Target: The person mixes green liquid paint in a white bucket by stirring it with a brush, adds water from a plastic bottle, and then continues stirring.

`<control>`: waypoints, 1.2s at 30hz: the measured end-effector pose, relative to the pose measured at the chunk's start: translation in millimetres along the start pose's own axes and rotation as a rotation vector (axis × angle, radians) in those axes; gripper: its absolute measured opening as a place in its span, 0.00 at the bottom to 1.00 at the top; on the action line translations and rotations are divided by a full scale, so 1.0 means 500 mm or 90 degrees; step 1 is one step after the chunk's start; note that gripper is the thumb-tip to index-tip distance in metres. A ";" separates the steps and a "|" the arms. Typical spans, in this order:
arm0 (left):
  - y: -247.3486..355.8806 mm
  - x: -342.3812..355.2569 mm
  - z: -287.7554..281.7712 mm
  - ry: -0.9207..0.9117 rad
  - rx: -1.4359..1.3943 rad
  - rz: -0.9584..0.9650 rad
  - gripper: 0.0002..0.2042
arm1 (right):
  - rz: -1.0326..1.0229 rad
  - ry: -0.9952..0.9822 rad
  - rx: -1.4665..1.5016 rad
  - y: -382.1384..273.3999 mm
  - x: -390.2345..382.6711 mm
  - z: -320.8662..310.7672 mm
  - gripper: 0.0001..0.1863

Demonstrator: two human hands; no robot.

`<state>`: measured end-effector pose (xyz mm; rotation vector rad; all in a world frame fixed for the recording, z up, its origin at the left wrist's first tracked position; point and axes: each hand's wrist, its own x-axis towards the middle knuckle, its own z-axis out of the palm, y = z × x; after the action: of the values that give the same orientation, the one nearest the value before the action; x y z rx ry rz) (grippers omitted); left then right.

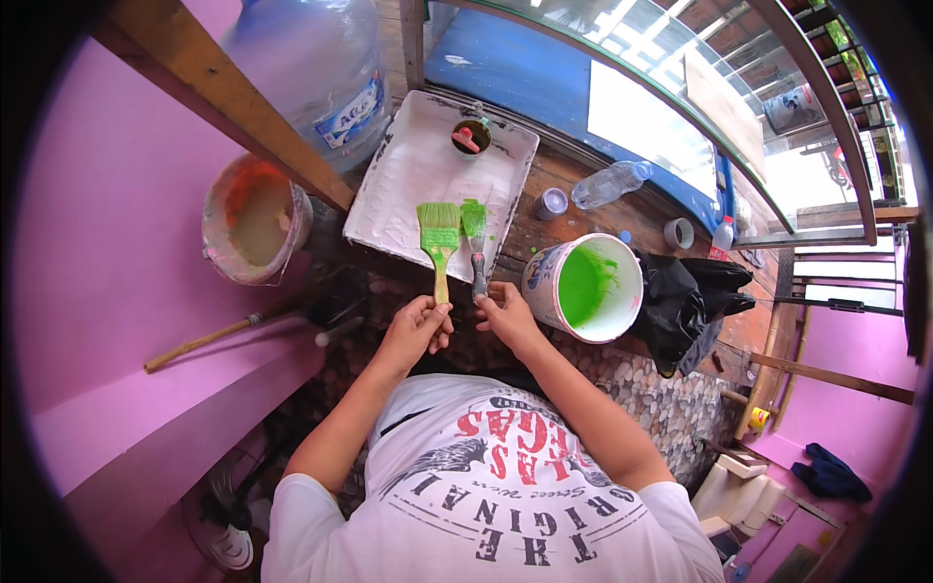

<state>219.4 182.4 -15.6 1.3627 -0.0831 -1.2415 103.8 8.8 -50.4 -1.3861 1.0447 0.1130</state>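
Observation:
My left hand is closed round the handle of a wide paintbrush, its bristles coated in bright green. Beside it, my right hand grips the dark handle of a putty knife whose blade is smeared with green paint. Both tools point away from me, side by side over the near edge of a white paint tray. To the right of my right hand, a white bucket leans toward me with green paint inside. A small dark cup with something pink in it sits in the tray's far end.
A dirty bucket of cloudy liquid stands left, near a large water jug and a slanted wooden post. Right of the tray lie a plastic bottle and a small cup. A black plastic bag touches the paint bucket.

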 end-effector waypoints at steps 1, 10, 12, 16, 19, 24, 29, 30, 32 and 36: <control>0.005 0.000 0.008 -0.016 0.002 0.007 0.12 | 0.006 0.001 -0.040 0.001 -0.007 -0.008 0.27; 0.051 0.006 0.132 -0.195 0.068 0.066 0.10 | -0.205 -0.043 0.089 -0.097 -0.145 -0.082 0.19; 0.068 0.005 0.167 -0.234 0.094 0.067 0.11 | -0.158 -0.020 0.166 -0.117 -0.176 -0.103 0.15; 0.078 0.030 0.213 -0.301 0.201 0.083 0.15 | -0.208 0.106 0.150 -0.111 -0.223 -0.162 0.14; 0.054 0.061 0.226 -0.268 0.231 0.078 0.15 | -0.193 0.172 0.155 -0.099 -0.266 -0.227 0.16; 0.014 0.174 0.222 -0.096 0.229 0.156 0.15 | -0.151 0.274 0.090 -0.050 -0.327 -0.319 0.17; 0.027 0.244 0.258 -0.100 0.220 0.122 0.18 | -0.169 0.404 0.036 -0.026 -0.357 -0.341 0.16; 0.031 0.251 0.264 -0.107 0.237 0.122 0.18 | -0.182 0.426 0.028 -0.019 -0.357 -0.342 0.16; 0.039 0.263 0.271 -0.119 0.270 0.122 0.19 | -0.186 0.458 0.033 -0.012 -0.353 -0.338 0.15; 0.030 0.285 0.263 -0.118 0.330 0.193 0.16 | -0.158 0.476 0.107 0.003 -0.333 -0.337 0.15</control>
<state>200.1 -8.4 -48.1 1.5957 -0.7580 -1.1232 -82.3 -48.2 84.5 -1.4153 1.4325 -0.7099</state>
